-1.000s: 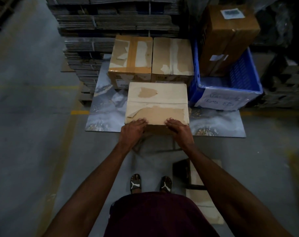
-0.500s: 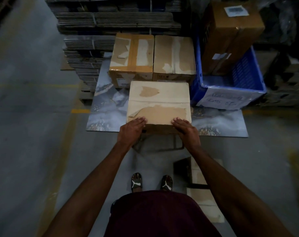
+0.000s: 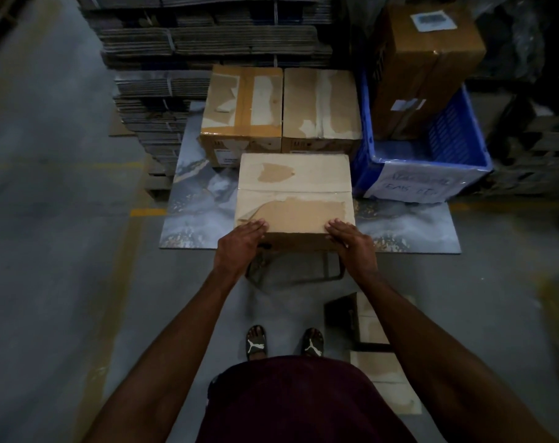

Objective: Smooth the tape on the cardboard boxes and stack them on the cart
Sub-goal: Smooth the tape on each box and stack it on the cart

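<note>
A cardboard box (image 3: 294,193) with torn pale tape across its top stands at the near edge of the cart's marbled platform (image 3: 201,219). My left hand (image 3: 240,247) lies flat on the box's near left corner, fingers straight on the top. At the near right corner my right hand (image 3: 351,244) presses down the same way. Behind it, two more taped boxes (image 3: 243,103) (image 3: 321,103) stand side by side on the platform. The front face of the near box is hidden by my hands.
A blue crate (image 3: 431,174) holding a tall brown box (image 3: 428,59) occupies the cart's right back. Stacks of flattened cardboard (image 3: 163,100) rise behind and to the left. The cart's handle (image 3: 294,273) is below my hands. Cardboard pieces (image 3: 383,372) lie by my right foot.
Both hands have slid apart along the box's near edge, from nearer the middle out to the corners. The box has stayed in place.
</note>
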Motion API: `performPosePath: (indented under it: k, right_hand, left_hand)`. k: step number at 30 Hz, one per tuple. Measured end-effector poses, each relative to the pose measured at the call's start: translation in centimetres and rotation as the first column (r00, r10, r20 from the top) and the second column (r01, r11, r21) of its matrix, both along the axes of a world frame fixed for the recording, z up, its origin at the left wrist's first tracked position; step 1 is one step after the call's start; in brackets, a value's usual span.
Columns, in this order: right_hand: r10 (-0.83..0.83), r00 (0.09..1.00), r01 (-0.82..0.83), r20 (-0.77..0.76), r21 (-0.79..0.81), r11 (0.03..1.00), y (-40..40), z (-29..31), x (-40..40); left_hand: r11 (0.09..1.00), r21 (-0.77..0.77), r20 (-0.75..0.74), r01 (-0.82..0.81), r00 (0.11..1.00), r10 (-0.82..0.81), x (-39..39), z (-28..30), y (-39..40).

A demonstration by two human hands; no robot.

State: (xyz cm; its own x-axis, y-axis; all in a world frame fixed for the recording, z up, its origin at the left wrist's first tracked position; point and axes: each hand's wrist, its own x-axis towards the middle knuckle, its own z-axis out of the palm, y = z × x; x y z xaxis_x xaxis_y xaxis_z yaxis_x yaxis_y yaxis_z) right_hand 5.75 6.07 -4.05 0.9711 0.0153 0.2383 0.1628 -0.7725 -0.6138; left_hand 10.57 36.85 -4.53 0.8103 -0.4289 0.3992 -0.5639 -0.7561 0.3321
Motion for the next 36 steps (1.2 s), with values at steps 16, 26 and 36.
performPosePath:
  k: [16,26,36]
  right_hand:
    - [-0.129,0.987,0.132,-0.094,0.023,0.991,0.5,1.6,0.9]
    - [-0.129,0.980,0.090,-0.151,-0.243,0.966,0.1,0.7,3.8]
    - [-0.219,0.957,0.148,-0.191,-0.328,0.933,1.2,2.2,6.7]
  left_hand:
    - [0.973,0.115,-0.205,-0.200,0.954,0.221,-0.1,1.0,-0.4]
    - [0.925,0.293,-0.261,-0.243,0.910,0.322,3.8,2.3,-1.8]
    - [0.945,0.294,-0.330,-0.142,0.913,0.240,8.5,2.4,-1.8]
